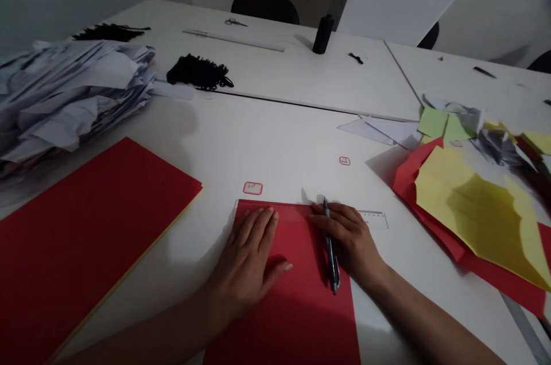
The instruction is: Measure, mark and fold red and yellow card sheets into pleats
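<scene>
A sheet of red paper lies on the white table in front of me. A clear ruler runs across its far edge, its right end sticking out past the paper. My left hand rests flat with its fingers stretched out over the paper's upper left part and the ruler. Held in my right hand is a dark pen, its tip pointing away from me. The fingers of that hand touch the upper right corner of the paper, hiding part of the ruler.
A stack of red and yellow paper lies to the left, below a heap of white paper. Crumpled yellow paper is at right. Farther back are black cord, a long ruler, scissors and a black bottle.
</scene>
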A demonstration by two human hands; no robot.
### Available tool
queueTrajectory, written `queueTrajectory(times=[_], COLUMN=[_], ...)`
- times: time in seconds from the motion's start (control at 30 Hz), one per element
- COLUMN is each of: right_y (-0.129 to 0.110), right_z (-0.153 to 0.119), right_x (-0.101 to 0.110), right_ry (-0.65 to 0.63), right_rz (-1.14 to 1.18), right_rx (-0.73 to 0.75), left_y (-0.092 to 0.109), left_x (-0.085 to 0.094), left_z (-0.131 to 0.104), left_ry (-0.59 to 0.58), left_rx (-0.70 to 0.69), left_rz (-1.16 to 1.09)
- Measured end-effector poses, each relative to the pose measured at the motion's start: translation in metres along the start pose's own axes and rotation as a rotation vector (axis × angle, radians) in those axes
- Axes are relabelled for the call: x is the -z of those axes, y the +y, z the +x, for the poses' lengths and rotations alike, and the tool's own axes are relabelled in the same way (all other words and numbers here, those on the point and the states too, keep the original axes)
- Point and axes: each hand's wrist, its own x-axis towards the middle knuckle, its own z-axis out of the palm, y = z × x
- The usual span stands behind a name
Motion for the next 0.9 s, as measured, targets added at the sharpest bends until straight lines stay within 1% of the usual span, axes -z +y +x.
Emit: queueTrajectory(times=[0.13, 0.23, 0.3, 0.43, 0.5, 0.63, 0.77, 0.83, 0.9], right_y=[-0.001, 0.001, 0.005, 0.015, 0.021, 0.029, 0.029, 0.025, 0.019], right_z=[0.0, 0.0, 0.001, 0.007, 0.01, 0.013, 0.013, 0.016, 0.023], right_x=[0.0, 0.002, 0.006, 0.015, 0.018, 0.019, 0.024, 0.029, 0.032], right_ry=[0.004, 0.075, 0.166, 0.358, 0.411, 0.474, 0.512, 0.487, 0.418], right_rz=[0.042, 0.109, 0.154, 0.275, 0.32, 0.327, 0.401, 0.49, 0.592], right_rx=[-0.04, -0.143, -0.28, -0.62, -0.701, -0.716, -0.769, -0.75, -0.707], left_y=[-0.002, -0.003, -0.004, -0.005, -0.006, -0.007, -0.007, -0.006, -0.005], left_x=[-0.001, -0.003, -0.004, -0.005, -0.006, -0.008, -0.009, -0.009, -0.008], left_z=[0.0, -0.001, -0.001, 0.0, 0.0, 0.001, 0.001, 0.0, -0.001], left_ry=[0.011, 0.02, 0.016, 0.025, 0.037, 0.063, 0.072, 0.064, 0.043], left_rx=[-0.009, -0.011, -0.011, 0.001, -0.002, -0.017, -0.019, -0.009, 0.003], left_rz=[0.004, -0.001, -0.013, -0.033, -0.036, -0.043, -0.04, -0.035, -0.034])
